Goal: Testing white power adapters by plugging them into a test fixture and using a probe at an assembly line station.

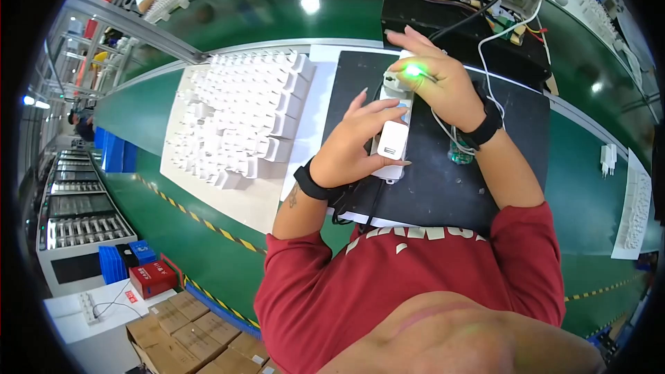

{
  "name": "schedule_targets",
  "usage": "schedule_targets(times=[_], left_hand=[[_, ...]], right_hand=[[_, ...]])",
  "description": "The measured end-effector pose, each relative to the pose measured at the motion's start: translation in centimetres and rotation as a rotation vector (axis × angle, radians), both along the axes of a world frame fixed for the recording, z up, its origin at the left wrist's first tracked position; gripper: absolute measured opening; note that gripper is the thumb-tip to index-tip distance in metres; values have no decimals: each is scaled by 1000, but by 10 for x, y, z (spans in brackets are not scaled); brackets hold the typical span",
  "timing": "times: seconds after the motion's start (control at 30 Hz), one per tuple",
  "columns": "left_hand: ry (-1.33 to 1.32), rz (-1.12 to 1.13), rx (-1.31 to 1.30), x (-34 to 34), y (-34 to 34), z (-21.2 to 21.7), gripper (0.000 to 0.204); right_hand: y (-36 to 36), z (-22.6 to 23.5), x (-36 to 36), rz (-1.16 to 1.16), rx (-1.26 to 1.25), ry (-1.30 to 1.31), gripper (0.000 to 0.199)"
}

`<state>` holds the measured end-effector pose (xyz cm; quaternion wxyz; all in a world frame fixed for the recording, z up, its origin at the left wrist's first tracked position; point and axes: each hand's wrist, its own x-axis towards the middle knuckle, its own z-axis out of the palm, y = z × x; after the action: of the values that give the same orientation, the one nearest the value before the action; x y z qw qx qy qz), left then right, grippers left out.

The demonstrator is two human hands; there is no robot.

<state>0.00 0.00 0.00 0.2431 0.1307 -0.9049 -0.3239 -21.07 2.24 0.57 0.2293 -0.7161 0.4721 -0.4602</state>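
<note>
A white charger [392, 140] is gripped by the left hand [353, 149] on a test fixture [388, 170]; the right hand [443, 83] is pressed closed over a green light [413, 69]. Many chargers [235, 121] are left waiting.

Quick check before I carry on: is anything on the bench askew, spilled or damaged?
Nothing looks spilled or broken. The white plastic chargers on the white sheet are packed unevenly, with ragged rows toward the near edge. The left hand grips a white rectangular adapter on the black mat; the right hand rests above it.
</note>
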Motion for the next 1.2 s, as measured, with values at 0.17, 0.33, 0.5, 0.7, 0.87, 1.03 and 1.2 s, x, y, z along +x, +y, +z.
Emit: schedule_targets(times=[0.17,0.33,0.5,0.7,0.87,1.03,1.2], left_hand=[[157,-38,287,-7,4,22,63],[695,535,189,8,-38,72,60],[-555,958,-948,-67,-199,64,30],[-876,787,-990,-101,-284,-18,22],[-1053,649,-956,-123,-306,-41,31],[-850,973,-861,-124,-285,13,35],[-411,1125,-1156,-81,-199,113,35]], right_hand=[[1,6,3,11,64,-169,22],[12,18,0,-125,65,27,53],[49,62,-18,-203,-118,45,59],[111,146,-104,-594,-523,90,49],[101,232,-199,-1355,-768,299,35],[62,287,-257,-1231,-747,757,33],[42,279,-280,-1352,-644,801,37]])
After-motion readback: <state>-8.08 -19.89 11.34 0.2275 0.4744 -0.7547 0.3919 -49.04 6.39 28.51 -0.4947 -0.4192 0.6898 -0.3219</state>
